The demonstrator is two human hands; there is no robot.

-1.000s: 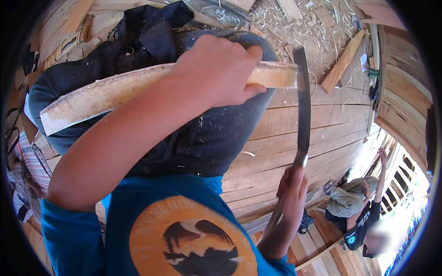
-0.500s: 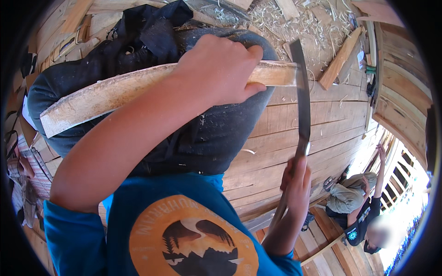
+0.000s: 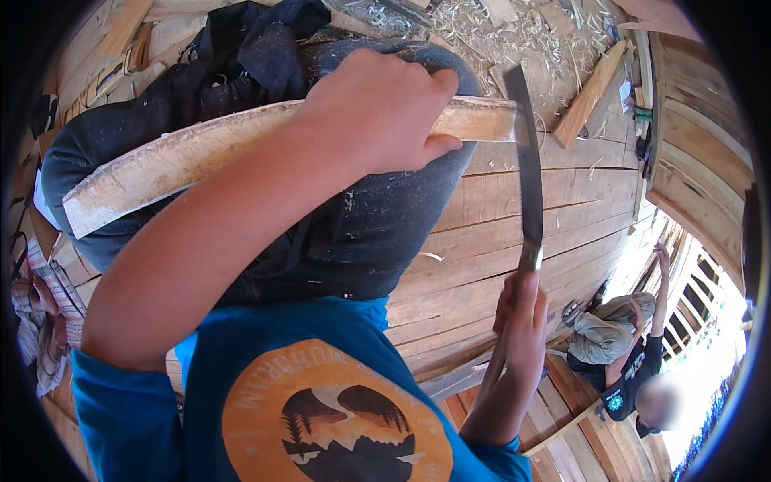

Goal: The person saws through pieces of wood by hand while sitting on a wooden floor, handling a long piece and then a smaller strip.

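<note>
A pale strip of wood (image 3: 173, 161), rough along its face, lies across my dark-trousered thighs (image 3: 385, 217). My left hand (image 3: 381, 108) is closed over it near its right end, thumb on the near side. My right hand (image 3: 524, 317) grips a long-handled knife (image 3: 528, 177) where blade meets handle. The handle runs back under my right forearm. Pointing away from me, the dark blade crosses the right end of the strip; whether it cuts in or just touches cannot be made out.
Curly shavings (image 3: 482, 40) litter the plank floor (image 3: 482, 241) ahead. A loose wooden plank (image 3: 593, 95) lies at the far right, near a board wall (image 3: 699, 161). Another person (image 3: 626, 345) sits at the right by a slatted railing (image 3: 695, 293). Dark cloth (image 3: 241, 56) lies beyond my left leg.
The view has shifted slightly, so the strip and both hands sit a little differently in it. Both grips are the same, and the blade is still at the strip's right end.
</note>
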